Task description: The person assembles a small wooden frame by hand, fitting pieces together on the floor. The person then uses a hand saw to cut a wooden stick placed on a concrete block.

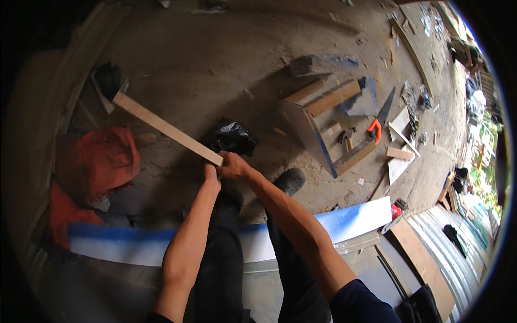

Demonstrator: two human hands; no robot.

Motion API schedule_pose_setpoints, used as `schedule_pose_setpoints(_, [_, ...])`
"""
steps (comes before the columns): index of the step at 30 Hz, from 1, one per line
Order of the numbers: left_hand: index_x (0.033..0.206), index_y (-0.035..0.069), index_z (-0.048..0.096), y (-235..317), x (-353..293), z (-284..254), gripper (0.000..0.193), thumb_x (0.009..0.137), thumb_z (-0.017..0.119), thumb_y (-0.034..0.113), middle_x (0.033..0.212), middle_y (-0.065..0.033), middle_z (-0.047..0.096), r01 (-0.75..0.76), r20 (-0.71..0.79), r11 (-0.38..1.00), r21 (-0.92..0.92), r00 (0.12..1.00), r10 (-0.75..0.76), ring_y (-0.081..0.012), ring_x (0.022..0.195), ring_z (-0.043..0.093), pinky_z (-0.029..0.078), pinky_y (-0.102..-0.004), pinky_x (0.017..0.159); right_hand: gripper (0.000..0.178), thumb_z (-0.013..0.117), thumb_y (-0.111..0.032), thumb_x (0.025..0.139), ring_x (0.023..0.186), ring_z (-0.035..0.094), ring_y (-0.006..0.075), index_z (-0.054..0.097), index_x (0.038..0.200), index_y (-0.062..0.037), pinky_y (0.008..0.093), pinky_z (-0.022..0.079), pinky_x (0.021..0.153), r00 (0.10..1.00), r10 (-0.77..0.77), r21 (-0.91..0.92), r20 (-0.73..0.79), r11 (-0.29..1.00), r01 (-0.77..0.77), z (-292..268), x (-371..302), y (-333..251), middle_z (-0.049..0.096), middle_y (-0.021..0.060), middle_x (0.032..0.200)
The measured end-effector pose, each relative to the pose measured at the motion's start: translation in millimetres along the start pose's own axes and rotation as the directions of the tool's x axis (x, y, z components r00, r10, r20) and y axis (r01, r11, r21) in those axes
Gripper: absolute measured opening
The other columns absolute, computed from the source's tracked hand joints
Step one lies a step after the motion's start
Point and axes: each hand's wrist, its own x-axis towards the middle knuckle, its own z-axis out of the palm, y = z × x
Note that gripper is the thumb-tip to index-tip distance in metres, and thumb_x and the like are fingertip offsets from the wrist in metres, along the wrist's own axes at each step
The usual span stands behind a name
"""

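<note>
Both hands meet at the near end of one wooden strip (167, 128): the right hand (234, 166) is closed around it, and the left hand (211, 173), close beside the right, grips the same end from its six o'clock side, most of its fingers hidden. From this grip the strip runs out toward ten o'clock; whether its far end touches anything I cannot tell. It is long, straight and narrow, pale tan, with a flat face, fine grain and a squared-off far end.

Just past the hands, toward twelve o'clock, a crumpled black plastic bag (235, 137) lies on the floor (215, 64). A grey clog (291, 181) shows near four o'clock. Beneath the forearms and legs, a blue-and-white board (355, 219) stretches from eight o'clock across to between three and four. Orange cloth (110, 156) is heaped at nine o'clock.

Farther off, at two o'clock, stands an open wooden frame (318, 142), a hammer (347, 136) within its outline and a handsaw (375, 128) with an orange handle at its far side. Beyond the board's right end, between three and four o'clock, lies corrugated metal sheeting (439, 226).
</note>
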Motion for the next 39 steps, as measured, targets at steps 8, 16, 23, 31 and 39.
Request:
schedule_pose_setpoints(8, [0.118, 0.016, 0.056, 73, -37, -77, 0.044, 0.091, 0.051, 0.051, 0.115, -0.0014, 0.059, -0.144, -0.209, 0.98, -0.138, 0.971, 0.114, -0.0183, 0.107, 0.057, 0.045, -0.0345, 0.089, 0.042, 0.068, -0.026, 0.068, 0.09, 0.065, 0.0383, 0.065, 0.101, 0.0004, 0.0433, 0.051, 0.08, 0.985, -0.09, -0.217, 0.145, 0.969, 0.12, 70, 38, -91, 0.067, 0.0232, 0.093])
schedule_pose_setpoints(16, [0.136, 0.016, 0.048, 120, -73, -88, 0.057, 0.094, 0.044, 0.054, 0.137, -0.0006, 0.05, -0.137, -0.186, 0.981, 0.137, 0.969, 0.161, -0.0153, 0.133, 0.037, 0.038, -0.036, 0.096, 0.053, 0.06, -0.024, 0.079, 0.111, 0.058, 0.0357, 0.053, 0.129, -0.0066, 0.0437, 0.048, 0.091, 0.983, -0.094, -0.417, -0.159, 0.909, 0.019, 77, 37, -115, 0.062, 0.0169, 0.12])
schedule_pose_setpoints(23, [0.132, 0.002, 0.04, 165, -171, 7, 0.054, 0.096, 0.055, 0.04, 0.12, -0.0129, 0.055, -0.577, 0.033, 0.781, -0.239, 0.799, 0.601, -0.0187, 0.102, 0.06, 0.05, -0.0328, 0.083, 0.035, 0.066, -0.034, 0.081, 0.093, 0.063, 0.038, 0.059, 0.105, -0.009, 0.0487, 0.05, 0.075, 0.958, 0.069, -0.532, -0.277, 0.82, -0.213, 10, -50, -184, 0.066, 0.0185, 0.099])
schedule_pose_setpoints(31, [0.116, 0.006, 0.038, 175, -281, 155, 0.036, 0.097, 0.054, 0.032, 0.084, -0.0041, 0.045, -0.726, 0.161, 0.681, -0.098, 0.663, 0.731, -0.0102, 0.059, 0.047, 0.043, -0.0252, 0.05, 0.041, 0.066, -0.028, 0.084, 0.095, 0.061, 0.0379, 0.054, 0.116, -0.0044, 0.0433, 0.05, 0.079, 0.791, -0.338, -0.395, -0.51, 0.909, 0.134, -81, -181, -247, 0.063, 0.0192, 0.104])
schedule_pose_setpoints(39, [0.094, 0.014, 0.042, 98, -364, 262, 0.034, 0.098, 0.048, 0.047, 0.064, 0.0035, 0.038, -0.443, 0.525, 0.879, -0.177, 0.713, 0.465, -0.0071, 0.051, 0.041, 0.04, -0.0242, 0.048, 0.051, 0.063, -0.008, 0.079, 0.108, 0.058, 0.0361, 0.051, 0.129, -0.0058, 0.0393, 0.047, 0.091, 0.604, -0.259, -0.212, -0.753, 0.966, 0.15, -136, -306, -238, 0.059, 0.0184, 0.118])
